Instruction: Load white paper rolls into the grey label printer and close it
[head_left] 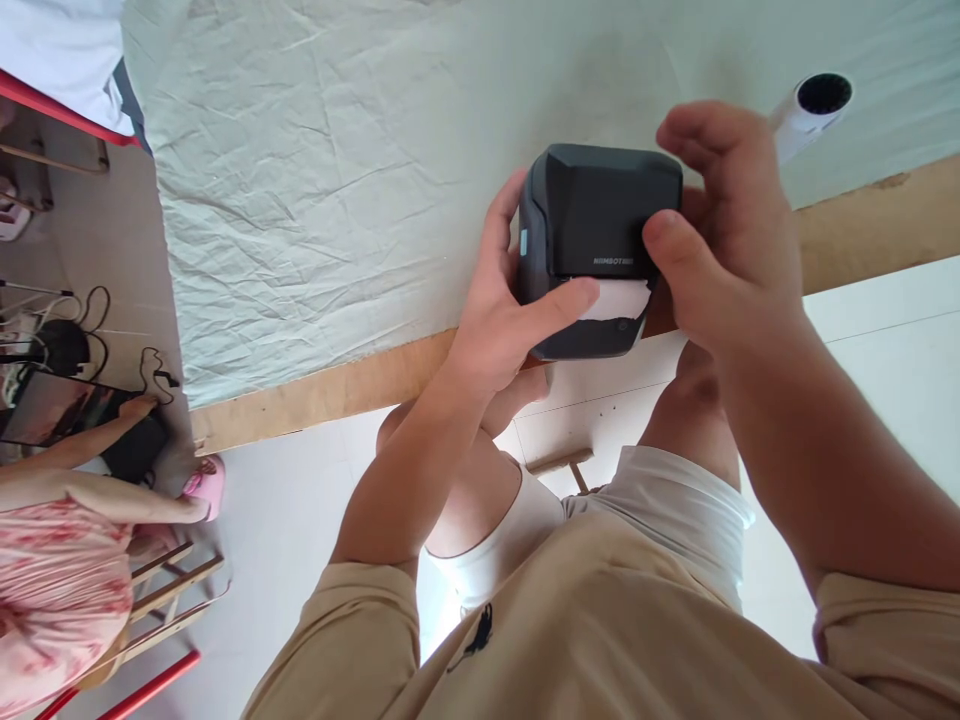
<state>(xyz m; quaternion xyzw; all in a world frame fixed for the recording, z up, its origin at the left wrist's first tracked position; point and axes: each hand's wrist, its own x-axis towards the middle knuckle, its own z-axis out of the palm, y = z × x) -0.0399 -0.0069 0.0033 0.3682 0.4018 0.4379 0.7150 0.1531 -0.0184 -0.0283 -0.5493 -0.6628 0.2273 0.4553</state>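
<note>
A dark grey label printer (611,210) with NIIMBOT lettering on its lid is held up over the near edge of the table. A short strip of white label paper (626,298) sticks out of its front slot. My left hand (506,310) grips the printer's left side, the thumb lying across the paper strip. At the right side, my right hand (739,230) has its thumb against the lid's edge. Its upper fingers are bent and apart from the printer; the lower ones are partly hidden. Beyond the right hand lies a white paper roll or tube (795,125) with a dark open end.
A pale green wrinkled cloth (315,190) covers the table, whose bare wooden edge (322,400) runs along the near side. On the left, a person in a pink patterned garment (64,590) sits near a wooden chair (176,590), a laptop (67,410) and tangled cables.
</note>
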